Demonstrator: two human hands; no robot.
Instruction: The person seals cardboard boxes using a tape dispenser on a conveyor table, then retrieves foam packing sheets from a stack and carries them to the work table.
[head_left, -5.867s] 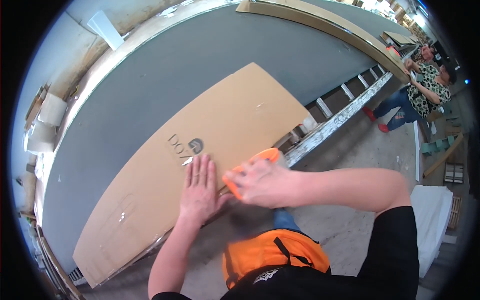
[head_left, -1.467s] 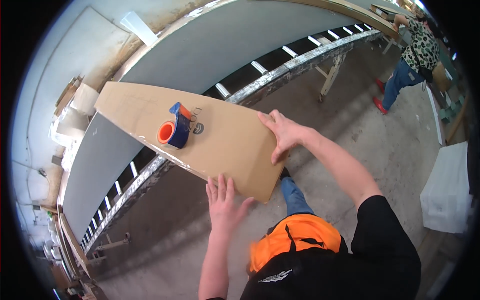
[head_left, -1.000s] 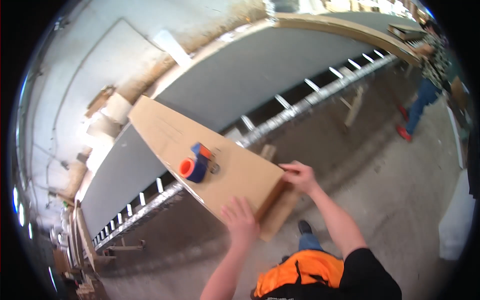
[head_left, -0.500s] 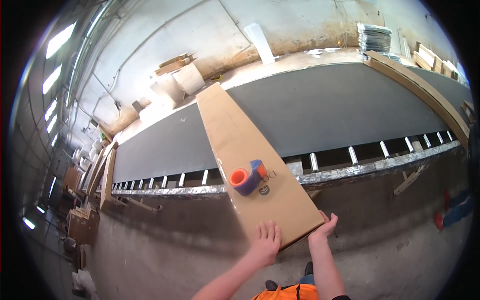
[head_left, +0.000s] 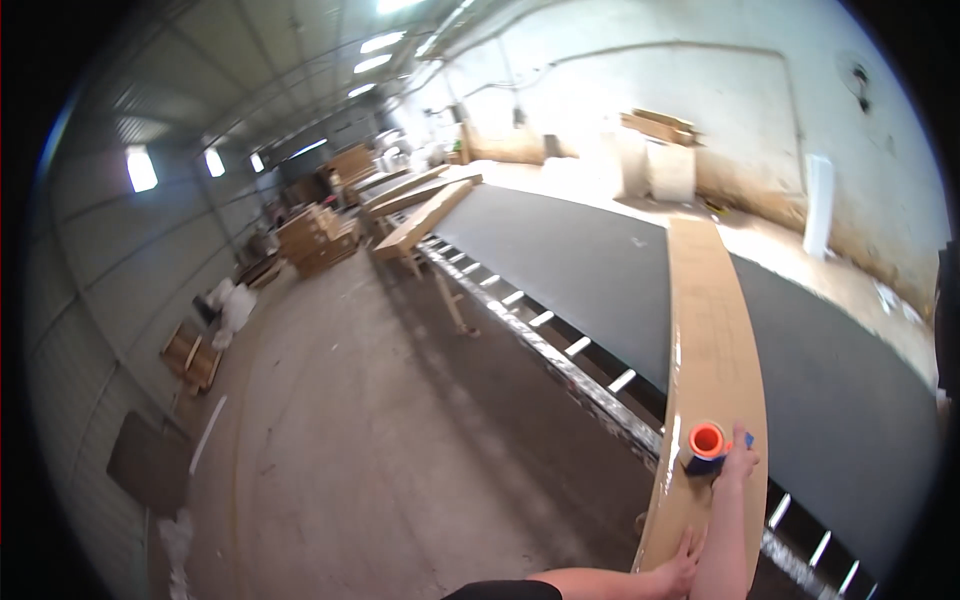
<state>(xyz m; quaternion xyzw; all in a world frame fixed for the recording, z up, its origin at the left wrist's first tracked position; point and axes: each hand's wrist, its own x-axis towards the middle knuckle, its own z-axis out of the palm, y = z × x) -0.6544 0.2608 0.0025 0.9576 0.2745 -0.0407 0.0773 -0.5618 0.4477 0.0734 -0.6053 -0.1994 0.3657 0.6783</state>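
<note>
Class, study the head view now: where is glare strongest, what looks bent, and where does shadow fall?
Head view: glare bleaches the pale strip behind the grey belt; same view: the right edge of the carton looks bowed, likely from the fisheye lens; same view: a dark shadow lies on the floor along the belt's near side.

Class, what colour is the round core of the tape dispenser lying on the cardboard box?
Bright orange-red; the round core shows in the head view.

brown cardboard box point(head_left: 712, 340), orange-and-blue tape dispenser point(head_left: 704, 464), dark grey belt point(head_left: 585, 245), black sleeve point(head_left: 505, 591)
</note>
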